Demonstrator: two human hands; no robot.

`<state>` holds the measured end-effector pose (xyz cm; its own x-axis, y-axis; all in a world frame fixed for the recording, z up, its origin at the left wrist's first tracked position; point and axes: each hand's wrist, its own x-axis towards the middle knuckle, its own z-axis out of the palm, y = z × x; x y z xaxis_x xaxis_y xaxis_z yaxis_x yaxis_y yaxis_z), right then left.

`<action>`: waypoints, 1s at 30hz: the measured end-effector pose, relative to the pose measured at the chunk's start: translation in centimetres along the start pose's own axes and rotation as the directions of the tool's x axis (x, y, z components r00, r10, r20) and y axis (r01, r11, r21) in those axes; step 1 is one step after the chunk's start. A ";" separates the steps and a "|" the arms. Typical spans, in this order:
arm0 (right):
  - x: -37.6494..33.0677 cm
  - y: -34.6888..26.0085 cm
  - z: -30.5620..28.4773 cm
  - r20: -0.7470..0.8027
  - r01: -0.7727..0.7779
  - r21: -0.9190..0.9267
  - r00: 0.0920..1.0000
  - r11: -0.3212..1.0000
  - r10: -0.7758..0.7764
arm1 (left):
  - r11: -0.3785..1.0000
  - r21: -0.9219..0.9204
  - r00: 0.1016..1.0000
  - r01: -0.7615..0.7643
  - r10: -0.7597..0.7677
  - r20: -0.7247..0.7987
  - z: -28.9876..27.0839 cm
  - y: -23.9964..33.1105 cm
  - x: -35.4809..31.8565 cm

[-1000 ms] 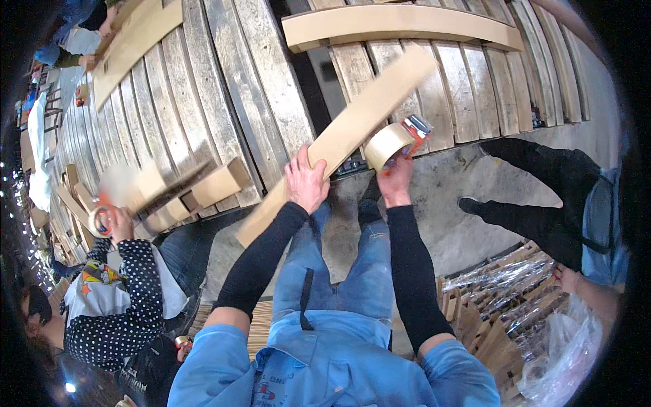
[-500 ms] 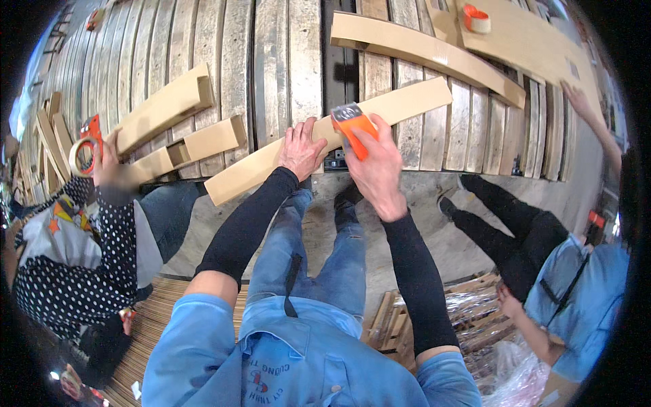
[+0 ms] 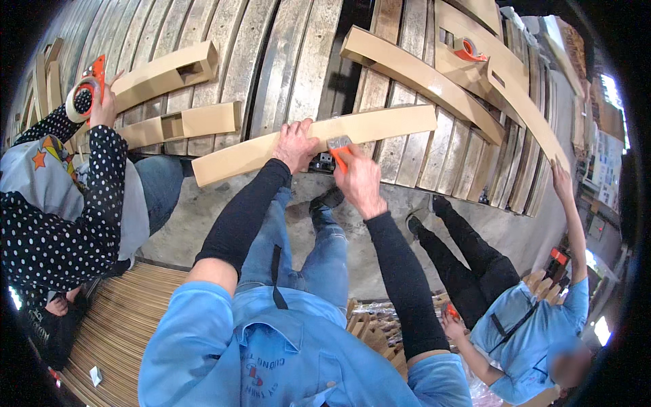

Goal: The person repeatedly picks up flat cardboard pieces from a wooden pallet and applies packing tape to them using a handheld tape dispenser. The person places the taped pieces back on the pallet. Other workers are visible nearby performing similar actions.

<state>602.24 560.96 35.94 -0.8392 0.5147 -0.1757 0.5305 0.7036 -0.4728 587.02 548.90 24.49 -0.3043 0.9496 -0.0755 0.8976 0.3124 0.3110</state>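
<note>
A long, narrow cardboard box (image 3: pixel 234 157) lies slantwise along the near edge of the slatted wooden surface. Its left end juts past that edge. My left hand (image 3: pixel 296 145) rests flat on it near the middle, fingers stretched out. Just to the right, my right hand (image 3: pixel 360 182) is closed around an orange-handled tool with a flat grey metal head (image 3: pixel 339 144). That head touches or nearly touches the near side of the box; the tool's exact kind is unclear.
Wooden slats (image 3: pixel 298 57) carry another long box (image 3: pixel 420 78) behind mine and a cardboard sheet (image 3: pixel 529 102) with an orange tape dispenser (image 3: pixel 468 49). A co-worker at left holds a tape dispenser (image 3: pixel 87 91) beside two boxes. At right, another co-worker's hand (image 3: pixel 561 178) touches the sheet.
My right hand has drawn the orange tool from the top of the box toward its near edge. The left co-worker's tape dispenser and the right co-worker's cardboard have shifted. The whole view has turned slightly.
</note>
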 end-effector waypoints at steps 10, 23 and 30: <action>-0.2 2.4 3.5 -0.215 0.068 0.019 0.975 0.998 -0.062 | 0.941 -0.335 0.988 -0.045 0.091 0.122 0.6 -6.3 4.3; -1.9 2.5 1.8 -0.161 0.036 0.004 0.986 0.999 -0.035 | 0.997 0.019 0.985 0.073 -0.075 0.154 -2.5 -1.5 5.5; -3.5 4.6 4.3 -0.236 -0.023 0.008 0.971 1.000 0.024 | 0.922 -0.335 0.898 0.194 -0.029 0.439 -1.5 -6.1 10.3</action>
<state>607.11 560.30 30.67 -0.7741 0.6326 0.0216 0.5486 0.6876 -0.4757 577.90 556.76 23.20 -0.1598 0.8554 -0.4926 0.6622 0.4630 0.5891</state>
